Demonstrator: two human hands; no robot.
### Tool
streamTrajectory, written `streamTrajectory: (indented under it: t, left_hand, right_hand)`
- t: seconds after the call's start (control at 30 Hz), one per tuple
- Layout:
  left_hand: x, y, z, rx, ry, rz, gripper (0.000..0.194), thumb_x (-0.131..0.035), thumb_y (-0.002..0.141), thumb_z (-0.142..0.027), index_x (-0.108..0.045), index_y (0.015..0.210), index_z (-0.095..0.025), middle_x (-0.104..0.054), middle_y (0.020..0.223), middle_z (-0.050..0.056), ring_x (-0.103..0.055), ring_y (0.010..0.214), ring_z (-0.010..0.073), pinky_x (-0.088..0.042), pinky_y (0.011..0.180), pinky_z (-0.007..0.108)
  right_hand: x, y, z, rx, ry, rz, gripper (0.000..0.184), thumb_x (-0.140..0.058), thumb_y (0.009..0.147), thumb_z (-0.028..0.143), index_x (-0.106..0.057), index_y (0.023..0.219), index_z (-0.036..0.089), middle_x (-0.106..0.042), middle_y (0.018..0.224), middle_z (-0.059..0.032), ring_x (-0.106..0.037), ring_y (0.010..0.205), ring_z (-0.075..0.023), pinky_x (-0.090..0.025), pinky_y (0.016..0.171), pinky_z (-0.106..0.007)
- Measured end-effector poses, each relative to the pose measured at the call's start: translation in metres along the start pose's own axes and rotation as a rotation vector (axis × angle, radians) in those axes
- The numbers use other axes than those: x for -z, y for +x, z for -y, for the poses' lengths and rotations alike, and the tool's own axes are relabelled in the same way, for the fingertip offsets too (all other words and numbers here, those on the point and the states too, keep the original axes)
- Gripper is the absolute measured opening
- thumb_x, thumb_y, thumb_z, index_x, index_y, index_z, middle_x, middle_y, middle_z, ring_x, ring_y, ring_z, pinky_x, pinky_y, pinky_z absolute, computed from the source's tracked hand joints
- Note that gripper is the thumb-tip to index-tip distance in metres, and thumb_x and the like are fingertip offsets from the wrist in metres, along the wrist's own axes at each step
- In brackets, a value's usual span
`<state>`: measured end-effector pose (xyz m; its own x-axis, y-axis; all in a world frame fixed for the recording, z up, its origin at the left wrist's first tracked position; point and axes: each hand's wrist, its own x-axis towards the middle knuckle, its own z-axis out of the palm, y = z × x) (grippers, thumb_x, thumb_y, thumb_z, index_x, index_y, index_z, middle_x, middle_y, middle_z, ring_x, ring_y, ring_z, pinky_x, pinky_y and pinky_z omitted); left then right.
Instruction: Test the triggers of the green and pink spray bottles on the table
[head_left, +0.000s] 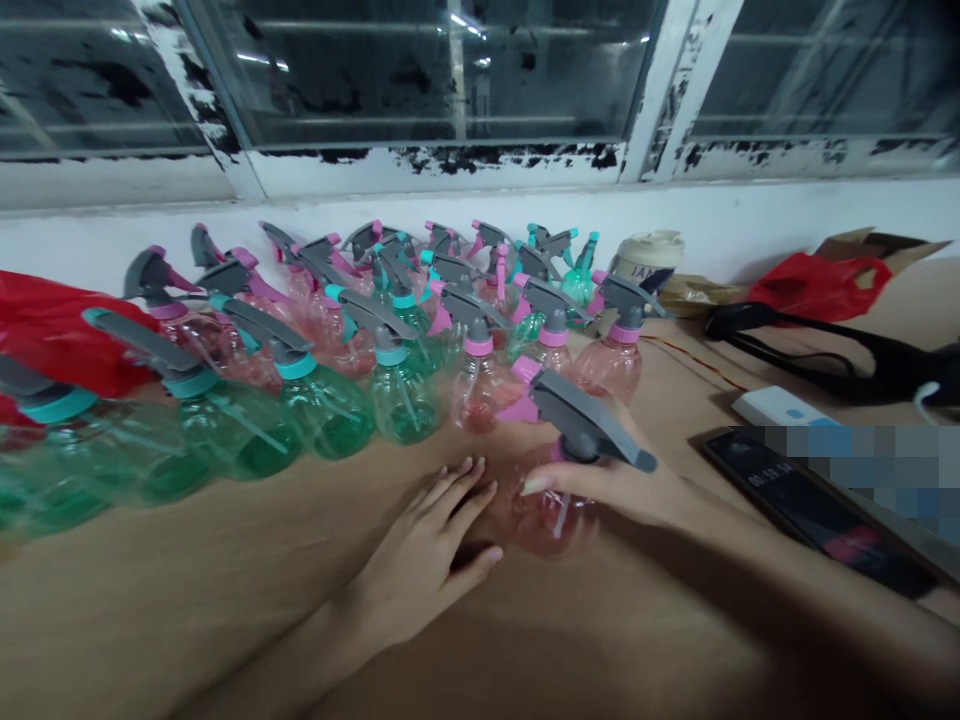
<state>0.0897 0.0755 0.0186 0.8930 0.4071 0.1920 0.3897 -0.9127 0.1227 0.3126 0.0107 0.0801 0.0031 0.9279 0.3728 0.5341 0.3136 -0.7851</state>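
Observation:
A clear pink spray bottle [555, 515] with a grey and pink trigger head stands on the table in front of me. Around its upper body my right hand [600, 480] is closed, the thumb lying across the near side. My left hand [427, 545] rests on the table just left of that bottle, fingers spread and holding nothing. Behind them, a green spray bottle [405, 405] and a pink spray bottle [480, 390] stand upright in a front row. Several more pink and green ones crowd behind, partly hiding one another.
At the left lies a red plastic bag [67, 340]; another red bag [817, 285] sits at the back right by a cardboard box [877, 245]. A white tub [649, 255] stands near the wall. On the right are a phone [810, 510], a white device [784, 405] and black straps [825, 370].

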Motion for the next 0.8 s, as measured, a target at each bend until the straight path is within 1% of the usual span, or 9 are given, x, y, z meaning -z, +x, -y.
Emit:
streamTrajectory:
  t: [0.1, 0.17, 0.2, 0.3, 0.4, 0.47, 0.53, 0.67, 0.8]
  left_hand:
    - [-0.002, -0.001, 0.003, -0.007, -0.002, -0.018, 0.054, -0.046, 0.095, -0.046, -0.036, 0.140, -0.018, -0.034, 0.149, 0.010, -0.033, 0.135, 0.0256, -0.031, 0.109, 0.045]
    - [-0.004, -0.001, 0.005, -0.016, -0.001, -0.029, 0.056, -0.045, 0.096, -0.046, -0.032, 0.143, -0.019, -0.033, 0.150, 0.009, -0.032, 0.136, 0.0248, -0.030, 0.109, 0.044]
    - [-0.005, -0.001, 0.006, -0.019, 0.003, -0.029, 0.055, -0.044, 0.096, -0.045, -0.031, 0.143, -0.020, -0.034, 0.150, 0.009, -0.032, 0.136, 0.0245, -0.029, 0.109, 0.044]
    - [-0.006, 0.002, 0.008, -0.023, 0.018, -0.035, 0.052, -0.045, 0.096, -0.046, -0.035, 0.141, -0.022, -0.036, 0.148, 0.008, -0.034, 0.135, 0.0248, -0.029, 0.109, 0.044]
    - [-0.006, 0.004, 0.006, -0.004, 0.023, -0.057, 0.049, -0.046, 0.095, -0.046, -0.040, 0.138, -0.022, -0.041, 0.146, 0.009, -0.038, 0.132, 0.0265, -0.033, 0.107, 0.046]
    - [-0.006, 0.006, 0.004, 0.015, 0.023, -0.075, 0.045, -0.046, 0.095, -0.046, -0.045, 0.133, -0.022, -0.044, 0.143, 0.009, -0.041, 0.130, 0.0278, -0.035, 0.105, 0.047]
    - [-0.005, 0.008, 0.000, 0.025, 0.016, -0.089, 0.041, -0.046, 0.094, -0.045, -0.049, 0.129, -0.023, -0.047, 0.140, 0.008, -0.043, 0.128, 0.0284, -0.037, 0.104, 0.049]
    - [-0.004, 0.016, -0.009, 0.023, -0.014, -0.113, 0.035, -0.044, 0.095, -0.042, -0.052, 0.124, -0.024, -0.048, 0.137, 0.007, -0.045, 0.125, 0.0272, -0.037, 0.103, 0.048]
    - [-0.007, 0.026, -0.023, 0.003, -0.037, -0.108, 0.032, -0.046, 0.095, -0.038, -0.052, 0.123, -0.023, -0.047, 0.137, 0.007, -0.045, 0.125, 0.0264, -0.038, 0.103, 0.047]
  right_hand:
    - [0.002, -0.009, -0.003, -0.018, -0.077, 0.015, 0.026, -0.071, 0.072, 0.046, -0.065, 0.077, 0.021, -0.064, 0.072, 0.0005, -0.059, 0.068, -0.0179, -0.050, 0.065, -0.032]
    - [0.003, -0.016, -0.003, 0.016, -0.115, -0.022, 0.031, -0.071, 0.072, 0.047, -0.066, 0.088, 0.021, -0.069, 0.084, -0.0019, -0.063, 0.078, -0.0204, -0.050, 0.075, -0.035]
    - [0.003, -0.019, -0.002, 0.031, -0.125, -0.047, 0.032, -0.071, 0.073, 0.046, -0.066, 0.092, 0.020, -0.070, 0.088, -0.0028, -0.063, 0.081, -0.0208, -0.049, 0.078, -0.036]
    - [0.010, -0.030, 0.003, 0.039, -0.131, -0.093, 0.030, -0.066, 0.078, 0.045, -0.066, 0.093, 0.019, -0.071, 0.091, -0.0033, -0.064, 0.081, -0.0200, -0.049, 0.076, -0.034]
    - [0.022, -0.041, 0.009, -0.008, -0.165, -0.077, 0.030, -0.062, 0.081, 0.047, -0.066, 0.087, 0.018, -0.070, 0.080, -0.0001, -0.063, 0.070, -0.0175, -0.048, 0.067, -0.030]
    - [0.033, -0.049, 0.010, -0.052, -0.179, -0.068, 0.030, -0.061, 0.082, 0.048, -0.067, 0.087, 0.018, -0.068, 0.074, 0.0010, -0.061, 0.066, -0.0167, -0.047, 0.063, -0.029]
    - [0.043, -0.057, 0.005, -0.085, -0.158, -0.100, 0.030, -0.062, 0.081, 0.047, -0.068, 0.089, 0.019, -0.068, 0.075, 0.0002, -0.061, 0.067, -0.0180, -0.047, 0.064, -0.030]
    - [0.062, -0.071, -0.016, -0.152, -0.066, -0.201, 0.026, -0.063, 0.081, 0.044, -0.069, 0.088, 0.020, -0.068, 0.080, -0.0015, -0.061, 0.075, -0.0216, -0.047, 0.070, -0.035]
    - [0.090, -0.074, -0.029, -0.194, 0.007, -0.303, 0.026, -0.063, 0.080, 0.043, -0.066, 0.084, 0.017, -0.065, 0.080, -0.0035, -0.060, 0.078, -0.0230, -0.047, 0.075, -0.038]
